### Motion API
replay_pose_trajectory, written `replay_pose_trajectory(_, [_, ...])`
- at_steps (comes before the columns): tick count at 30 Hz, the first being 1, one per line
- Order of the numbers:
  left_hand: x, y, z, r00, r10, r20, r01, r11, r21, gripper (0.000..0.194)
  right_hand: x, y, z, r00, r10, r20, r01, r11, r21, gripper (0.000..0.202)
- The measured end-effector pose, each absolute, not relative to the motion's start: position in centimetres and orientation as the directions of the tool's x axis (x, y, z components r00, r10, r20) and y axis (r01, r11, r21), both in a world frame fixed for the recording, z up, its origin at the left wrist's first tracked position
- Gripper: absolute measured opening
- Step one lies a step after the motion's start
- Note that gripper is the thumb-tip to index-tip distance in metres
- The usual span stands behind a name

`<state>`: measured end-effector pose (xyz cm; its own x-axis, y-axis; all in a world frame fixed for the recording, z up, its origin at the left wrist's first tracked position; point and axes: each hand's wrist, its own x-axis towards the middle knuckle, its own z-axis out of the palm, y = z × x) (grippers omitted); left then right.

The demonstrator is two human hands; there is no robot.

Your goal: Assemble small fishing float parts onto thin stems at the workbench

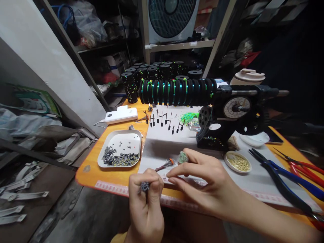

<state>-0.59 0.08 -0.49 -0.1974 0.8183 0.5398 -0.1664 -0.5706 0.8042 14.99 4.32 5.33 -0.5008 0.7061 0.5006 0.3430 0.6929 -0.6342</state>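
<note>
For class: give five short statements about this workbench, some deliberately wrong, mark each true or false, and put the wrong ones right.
1. The left hand holds a bundle of thin grey pieces. True.
2. The white tray stands to the right of the round dish. False: the white tray is left of the round dish.
3. The red-handled pliers lie to the right of the blue-and-black pliers. True.
4. The white device with a cable lies inside the tray. False: the white device lies on the table, behind the tray.
5. The green lump is at the left hand. False: the green lump is at the right hand.
</note>
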Motion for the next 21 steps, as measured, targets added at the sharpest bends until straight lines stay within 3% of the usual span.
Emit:
replay_pose_trajectory(4, [-1.2,0.1,-1.1,-0.170,0.757,0.631,-0.013,-0.642,0.766,0.023,14.9,4.3,5.4,-0.534,0.686,0.494,0.374,0.716,-0.590,0.019])
replay_pose_trajectory(11, [-1.3,-0.1,-1.7,-0.148,0.756,0.638,0.054,-0.638,0.769,0.025,15.0,4.0,5.4,-0.551,0.667,0.502,0.364,0.733,-0.575,0.020])
replay_pose_trajectory(16, [-1.2,-0.1,-1.7,-0.141,0.768,0.625,0.045,-0.626,0.779,0.026,14.9,4.3,5.4,-0.543,0.671,0.505,0.358,0.729,-0.583,0.020])
replay_pose_trajectory(21, [-1.1,0.1,-1.9,-0.146,0.770,0.621,-0.028,-0.631,0.775,0.024,15.1,4.3,5.3,-0.488,0.722,0.490,0.308,0.668,-0.677,0.016])
